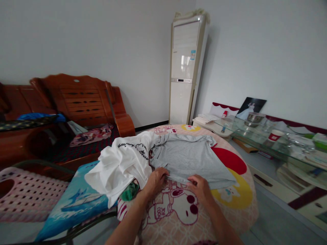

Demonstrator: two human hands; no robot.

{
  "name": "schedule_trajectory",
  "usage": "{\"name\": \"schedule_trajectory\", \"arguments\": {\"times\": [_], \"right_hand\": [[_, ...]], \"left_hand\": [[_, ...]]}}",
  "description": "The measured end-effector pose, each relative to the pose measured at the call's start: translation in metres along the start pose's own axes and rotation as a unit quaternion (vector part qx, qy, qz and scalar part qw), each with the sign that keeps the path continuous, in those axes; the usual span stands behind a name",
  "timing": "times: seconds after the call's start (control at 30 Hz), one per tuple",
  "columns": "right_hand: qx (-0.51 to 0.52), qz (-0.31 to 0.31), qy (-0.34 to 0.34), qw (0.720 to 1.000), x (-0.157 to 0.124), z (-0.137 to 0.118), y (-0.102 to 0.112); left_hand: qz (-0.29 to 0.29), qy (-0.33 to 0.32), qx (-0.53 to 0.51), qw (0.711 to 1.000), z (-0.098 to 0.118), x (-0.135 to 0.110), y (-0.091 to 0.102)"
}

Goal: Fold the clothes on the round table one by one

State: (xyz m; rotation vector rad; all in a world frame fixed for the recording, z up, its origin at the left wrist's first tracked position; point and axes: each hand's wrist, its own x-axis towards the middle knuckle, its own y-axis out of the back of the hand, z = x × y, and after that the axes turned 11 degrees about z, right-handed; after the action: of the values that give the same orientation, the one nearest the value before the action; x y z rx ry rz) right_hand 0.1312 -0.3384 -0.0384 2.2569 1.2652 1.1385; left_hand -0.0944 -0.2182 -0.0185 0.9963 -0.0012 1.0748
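A grey T-shirt [189,156] lies spread over the round table's patterned cover [176,214]. At the shirt's near edge, my left hand [158,178] has its fingers closed on the grey cloth. A short way to the right, my right hand [199,187] pinches the same edge. Beside the shirt on the left lies a crumpled white garment [125,160] with dark lettering, hanging past the table's edge. A dark green piece of cloth [130,191] peeks out from under it, near my left forearm.
To the left stand a pink woven chair [30,194], a blue cushion [84,200] and a wooden sofa [84,98]. A tall air conditioner [182,98] fills the corner. On the right, a glass-topped cabinet [258,136] bears a paper cup [274,135] and a metal bowl [255,117].
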Motion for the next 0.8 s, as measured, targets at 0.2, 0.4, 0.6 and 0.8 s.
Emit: {"name": "schedule_trajectory", "arguments": {"times": [0.2,0.4,0.6,0.8], "right_hand": [[-0.117,0.027,0.093,0.988,-0.016,-0.004,-0.002],[-0.171,0.098,0.098,0.976,-0.017,0.007,0.003],[-0.140,0.169,0.079,0.972,-0.015,0.014,0.012],[-0.144,0.071,0.144,0.976,-0.013,-0.006,0.010]], "left_hand": [[-0.106,0.022,-0.020,0.994,0.020,0.012,0.046],[-0.213,0.025,-0.039,0.976,0.020,0.012,0.056],[-0.189,0.028,-0.043,0.981,0.020,0.010,0.053],[-0.172,0.030,-0.037,0.984,0.023,0.016,0.058]]}}
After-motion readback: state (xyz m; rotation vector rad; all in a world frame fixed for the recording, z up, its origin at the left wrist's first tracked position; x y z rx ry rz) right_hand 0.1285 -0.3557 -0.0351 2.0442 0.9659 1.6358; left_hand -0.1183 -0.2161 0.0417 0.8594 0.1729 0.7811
